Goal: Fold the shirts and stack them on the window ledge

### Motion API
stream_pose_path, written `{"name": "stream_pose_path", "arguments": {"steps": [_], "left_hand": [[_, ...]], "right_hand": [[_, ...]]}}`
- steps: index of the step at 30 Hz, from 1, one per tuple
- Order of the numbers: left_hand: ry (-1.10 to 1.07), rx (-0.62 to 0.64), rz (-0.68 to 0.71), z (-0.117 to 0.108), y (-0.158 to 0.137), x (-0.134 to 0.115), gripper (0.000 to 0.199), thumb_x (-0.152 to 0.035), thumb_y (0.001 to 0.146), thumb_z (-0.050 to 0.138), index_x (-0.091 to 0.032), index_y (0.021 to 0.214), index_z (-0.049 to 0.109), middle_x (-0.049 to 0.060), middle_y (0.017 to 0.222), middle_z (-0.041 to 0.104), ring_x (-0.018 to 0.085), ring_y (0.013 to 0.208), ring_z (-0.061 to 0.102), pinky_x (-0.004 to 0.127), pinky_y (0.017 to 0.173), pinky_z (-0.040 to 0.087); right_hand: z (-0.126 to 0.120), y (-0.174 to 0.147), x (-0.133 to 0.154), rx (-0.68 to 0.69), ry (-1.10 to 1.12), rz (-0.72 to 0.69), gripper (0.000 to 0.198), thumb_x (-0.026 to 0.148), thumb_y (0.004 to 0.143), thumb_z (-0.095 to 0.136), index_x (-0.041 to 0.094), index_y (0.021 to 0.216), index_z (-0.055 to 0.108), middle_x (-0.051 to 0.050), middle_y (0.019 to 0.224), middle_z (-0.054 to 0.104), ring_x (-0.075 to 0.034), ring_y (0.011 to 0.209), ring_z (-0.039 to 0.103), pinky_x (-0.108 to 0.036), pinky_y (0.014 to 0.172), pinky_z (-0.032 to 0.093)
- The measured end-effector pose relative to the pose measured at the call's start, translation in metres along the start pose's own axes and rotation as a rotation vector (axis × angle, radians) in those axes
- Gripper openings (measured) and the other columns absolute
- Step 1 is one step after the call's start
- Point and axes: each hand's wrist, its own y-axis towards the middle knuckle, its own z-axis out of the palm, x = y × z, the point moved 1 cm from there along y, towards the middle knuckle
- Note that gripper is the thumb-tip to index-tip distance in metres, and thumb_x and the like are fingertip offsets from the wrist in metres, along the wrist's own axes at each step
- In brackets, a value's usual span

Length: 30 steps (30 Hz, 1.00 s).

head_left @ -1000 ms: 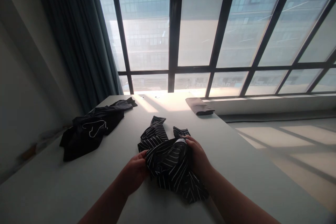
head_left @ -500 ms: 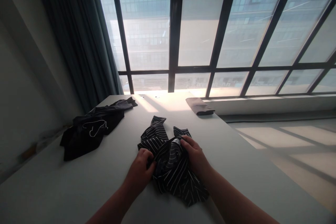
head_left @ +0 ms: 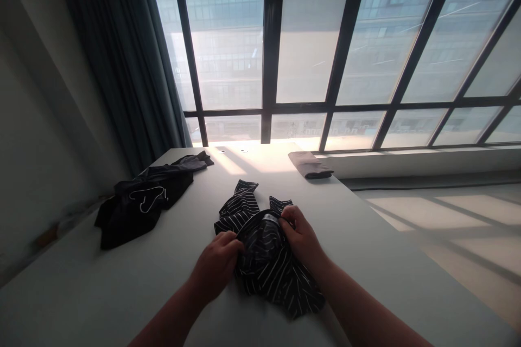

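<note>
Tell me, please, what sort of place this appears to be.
It looks like a bright workroom or office, though I cannot be sure which: a big white table bears a striped garment and dark clothes, with a wall of windows beyond.

White table: striped garment centre, dark clothes left; folded cloth, probably grey, far right.

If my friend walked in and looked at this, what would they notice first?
Probably the huge window with dark bars, glowing bright across the top of the picture. Next, the black garment with white stripes, lying crumpled on the white table at the lower middle, with the left hand and right hand holding its edge. Then perhaps the dark clothes heaped at the table's left.
</note>
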Motion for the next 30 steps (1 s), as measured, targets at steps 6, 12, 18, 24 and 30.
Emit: {"name": "stream_pose_path", "arguments": {"steps": [6,12,18,24,30], "left_hand": [[0.031,0.156,0.131,0.0,0.0,0.003,0.046,-0.008,0.09,0.04,-0.024,0.116,0.075,0.009,0.106,0.075,0.025,0.103,0.065,0.038,0.092,0.049],[0.312,0.113,0.029,-0.002,0.003,0.014,0.027,-0.014,0.088,0.059,-0.026,0.103,0.077,0.009,0.115,0.071,0.029,0.107,0.063,0.044,0.095,0.047],[0.368,0.037,-0.025,-0.014,0.006,0.024,0.009,-0.025,0.093,0.066,-0.023,0.089,0.073,0.007,0.112,0.075,0.027,0.099,0.068,0.042,0.091,0.049],[0.392,0.003,0.007,-0.025,0.005,0.034,0.008,-0.027,0.093,0.067,-0.023,0.094,0.073,0.006,0.113,0.076,0.027,0.097,0.071,0.041,0.089,0.053],[0.305,-0.129,0.117,-0.027,0.005,0.031,0.023,-0.039,0.101,0.06,-0.023,0.088,0.071,0.005,0.104,0.076,0.022,0.089,0.073,0.032,0.079,0.056]], "right_hand": [[-0.007,0.004,-0.002,0.159,-0.186,-0.206,0.01,0.032,0.094,0.062,0.026,0.088,0.065,-0.003,0.09,0.063,-0.023,0.089,0.054,-0.037,0.086,0.043],[-0.015,0.004,-0.001,0.444,-0.332,-0.388,0.031,0.01,0.09,0.047,0.025,0.083,0.074,-0.008,0.102,0.068,-0.025,0.099,0.059,-0.04,0.09,0.047],[-0.045,0.006,-0.002,0.694,-0.459,-0.351,0.042,-0.001,0.077,0.05,0.026,0.085,0.082,-0.007,0.112,0.072,-0.026,0.106,0.066,-0.041,0.094,0.054],[-0.062,0.011,-0.003,0.729,-0.695,-0.281,0.017,0.013,0.086,0.063,0.019,0.096,0.076,-0.012,0.121,0.068,-0.028,0.114,0.064,-0.044,0.102,0.053],[-0.06,0.01,0.001,0.519,-0.632,-0.402,0.014,0.031,0.096,0.065,0.02,0.088,0.065,-0.009,0.104,0.069,-0.021,0.092,0.066,-0.034,0.083,0.054]]}}
